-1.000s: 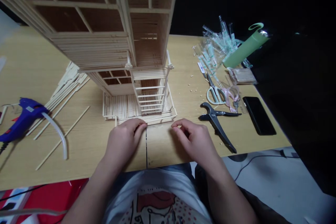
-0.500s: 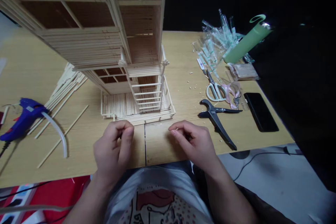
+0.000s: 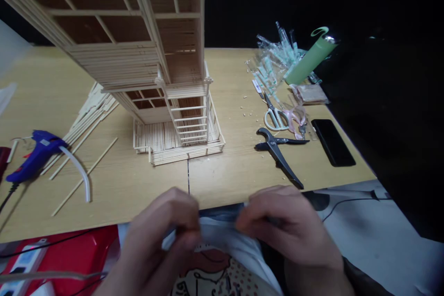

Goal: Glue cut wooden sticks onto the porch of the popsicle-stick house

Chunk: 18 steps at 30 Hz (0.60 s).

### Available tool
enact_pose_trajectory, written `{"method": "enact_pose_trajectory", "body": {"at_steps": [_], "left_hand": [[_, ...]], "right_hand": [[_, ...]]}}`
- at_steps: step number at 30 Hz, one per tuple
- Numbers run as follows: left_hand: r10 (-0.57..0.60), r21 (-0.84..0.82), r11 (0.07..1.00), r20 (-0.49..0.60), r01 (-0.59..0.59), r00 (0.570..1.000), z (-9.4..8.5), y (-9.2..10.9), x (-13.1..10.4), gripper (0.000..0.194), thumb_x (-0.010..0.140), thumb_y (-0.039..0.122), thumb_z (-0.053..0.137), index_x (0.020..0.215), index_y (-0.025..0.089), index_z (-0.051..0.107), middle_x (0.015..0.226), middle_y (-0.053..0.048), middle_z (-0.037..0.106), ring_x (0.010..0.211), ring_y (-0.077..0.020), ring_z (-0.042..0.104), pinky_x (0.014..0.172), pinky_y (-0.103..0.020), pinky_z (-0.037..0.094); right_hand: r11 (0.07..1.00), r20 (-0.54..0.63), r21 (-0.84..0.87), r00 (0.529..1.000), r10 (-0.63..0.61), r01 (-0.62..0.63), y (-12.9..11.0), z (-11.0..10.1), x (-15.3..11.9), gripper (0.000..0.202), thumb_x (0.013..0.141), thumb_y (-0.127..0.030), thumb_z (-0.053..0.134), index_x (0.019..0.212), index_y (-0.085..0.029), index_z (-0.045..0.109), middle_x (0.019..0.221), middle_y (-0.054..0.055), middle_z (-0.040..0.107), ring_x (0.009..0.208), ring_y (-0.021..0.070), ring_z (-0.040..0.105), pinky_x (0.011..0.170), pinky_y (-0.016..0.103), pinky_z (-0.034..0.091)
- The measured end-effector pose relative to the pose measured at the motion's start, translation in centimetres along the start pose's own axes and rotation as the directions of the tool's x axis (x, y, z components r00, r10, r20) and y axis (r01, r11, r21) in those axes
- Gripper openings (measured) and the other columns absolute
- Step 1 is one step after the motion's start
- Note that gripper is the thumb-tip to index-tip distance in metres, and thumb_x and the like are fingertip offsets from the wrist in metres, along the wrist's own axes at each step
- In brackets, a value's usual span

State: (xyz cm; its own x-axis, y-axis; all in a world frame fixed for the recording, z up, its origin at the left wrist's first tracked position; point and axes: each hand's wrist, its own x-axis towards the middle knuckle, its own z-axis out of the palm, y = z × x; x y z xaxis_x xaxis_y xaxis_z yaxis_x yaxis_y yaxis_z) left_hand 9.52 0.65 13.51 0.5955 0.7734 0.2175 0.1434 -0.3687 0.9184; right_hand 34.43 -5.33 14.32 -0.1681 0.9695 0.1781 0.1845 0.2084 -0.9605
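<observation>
A tall model house (image 3: 114,60) built of thin wooden sticks stands on the table, with a ladder and a railed base at its front. Both hands are raised near the table's front edge, apart from each other and from the house. My left hand (image 3: 166,231) is blurred, its fingers curled and thumb pressed to the fingertips. My right hand (image 3: 284,226) is closed in a similar pinch, also blurred. Whatever either pinch holds, if anything, is too small to make out.
On the left lie a blue glue gun (image 3: 34,155) and loose sticks (image 3: 85,175). To the right are black pliers (image 3: 277,150), scissors (image 3: 275,118), a phone (image 3: 333,142), plastic wrappers (image 3: 274,62) and a green bottle (image 3: 310,61). A red stool (image 3: 76,254) shows below.
Both hands have drawn back from the front of the house toward my body, still closed. The view has shifted a little, showing more of the house's top.
</observation>
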Motion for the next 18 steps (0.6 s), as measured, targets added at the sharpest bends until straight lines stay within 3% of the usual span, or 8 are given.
{"method": "enact_pose_trajectory", "body": {"at_steps": [2, 4, 6, 9, 11, 13, 16, 18], "left_hand": [[-0.066, -0.048, 0.996, 0.123, 0.072, 0.99, 1.8, -0.5, 0.6, 0.025, 0.097, 0.028, 0.061, 0.121, 0.025, 0.056, 0.097, -0.004, 0.066, 0.075, -0.0131, 0.06, 0.069, -0.023, 0.051], [-0.157, -0.069, 0.982, 0.232, 0.177, 0.96, 3.6, -1.4, 0.6, 0.031, 0.098, 0.031, 0.06, 0.129, 0.026, 0.054, 0.101, -0.003, 0.068, 0.08, -0.0129, 0.062, 0.073, -0.022, 0.051], [-0.24, -0.054, 0.962, 0.313, 0.269, 0.919, 5.0, -2.5, 0.1, 0.019, 0.101, 0.036, 0.054, 0.114, 0.024, 0.062, 0.093, -0.001, 0.069, 0.079, -0.0126, 0.062, 0.071, -0.021, 0.049], [-0.325, 0.024, 0.941, 0.337, 0.337, 0.883, 5.9, -4.4, -1.4, 0.032, 0.102, 0.04, 0.046, 0.082, 0.02, 0.061, 0.075, 0.001, 0.065, 0.068, -0.0118, 0.057, 0.064, -0.021, 0.043], [-0.364, 0.084, 0.93, 0.334, 0.357, 0.869, 5.8, -5.8, -2.7, 0.038, 0.102, 0.042, 0.043, 0.073, 0.02, 0.055, 0.067, 0.002, 0.061, 0.062, -0.0115, 0.052, 0.06, -0.021, 0.04], [-0.417, 0.146, 0.909, 0.342, 0.391, 0.842, 5.3, -7.2, -4.0, 0.039, 0.101, 0.044, 0.04, 0.072, 0.02, 0.052, 0.066, 0.002, 0.06, 0.061, -0.0119, 0.051, 0.058, -0.021, 0.038], [-0.522, 0.266, 0.851, 0.346, 0.453, 0.779, 3.6, -9.4, -6.1, 0.04, 0.1, 0.046, 0.038, 0.071, 0.021, 0.051, 0.067, 0.001, 0.062, 0.061, -0.0134, 0.054, 0.059, -0.022, 0.04], [-0.583, 0.361, 0.806, 0.353, 0.469, 0.732, 1.9, -11.1, -7.7, 0.04, 0.099, 0.046, 0.038, 0.071, 0.022, 0.054, 0.068, 0.0, 0.064, 0.061, -0.015, 0.058, 0.06, -0.024, 0.042]], "right_hand": [[0.98, 0.034, -0.199, 0.999, 0.022, -0.015, -0.1, 1.1, -0.3, 0.012, 0.095, -0.014, 0.065, 0.092, -0.019, 0.076, 0.079, 0.001, 0.078, 0.068, 0.0113, 0.069, 0.066, 0.021, 0.048], [0.962, 0.084, -0.271, 0.995, 0.052, -0.028, 0.4, 2.1, -0.7, 0.015, 0.096, -0.013, 0.063, 0.092, -0.02, 0.076, 0.082, 0.001, 0.078, 0.072, 0.0116, 0.07, 0.069, 0.021, 0.047], [0.964, 0.099, -0.25, 0.988, 0.116, -0.088, 1.3, 2.7, -1.3, 0.018, 0.096, -0.013, 0.062, 0.093, -0.022, 0.077, 0.084, -0.001, 0.078, 0.074, 0.0112, 0.07, 0.07, 0.021, 0.048], [0.961, -0.039, -0.151, 0.972, 0.23, -0.233, 3.2, 2.9, -1.8, 0.015, 0.097, -0.02, 0.063, 0.099, -0.024, 0.078, 0.079, -0.002, 0.076, 0.066, 0.01, 0.066, 0.061, 0.019, 0.047], [0.946, -0.193, -0.156, 0.948, 0.254, -0.285, 4.7, 2.9, -1.6, 0.016, 0.097, -0.026, 0.063, 0.104, -0.022, 0.077, 0.074, -0.002, 0.073, 0.06, 0.0106, 0.063, 0.055, 0.02, 0.046], [0.922, -0.322, -0.264, 0.927, 0.194, -0.285, 6.4, 3.0, -1.0, 0.018, 0.097, -0.026, 0.062, 0.106, -0.019, 0.075, 0.077, 0.0, 0.074, 0.063, 0.0123, 0.065, 0.059, 0.022, 0.049], [0.834, -0.36, -0.49, 0.93, 0.07, -0.253, 8.6, 3.4, 0.5, 0.025, 0.098, -0.022, 0.058, 0.118, -0.017, 0.072, 0.103, 0.007, 0.079, 0.088, 0.0181, 0.073, 0.082, 0.027, 0.054], [0.731, -0.33, -0.625, 0.941, 0.072, -0.275, 9.4, 3.8, 1.8, 0.033, 0.1, -0.022, 0.054, 0.131, -0.017, 0.067, 0.114, 0.01, 0.078, 0.1, 0.022, 0.073, 0.089, 0.031, 0.055]]}}
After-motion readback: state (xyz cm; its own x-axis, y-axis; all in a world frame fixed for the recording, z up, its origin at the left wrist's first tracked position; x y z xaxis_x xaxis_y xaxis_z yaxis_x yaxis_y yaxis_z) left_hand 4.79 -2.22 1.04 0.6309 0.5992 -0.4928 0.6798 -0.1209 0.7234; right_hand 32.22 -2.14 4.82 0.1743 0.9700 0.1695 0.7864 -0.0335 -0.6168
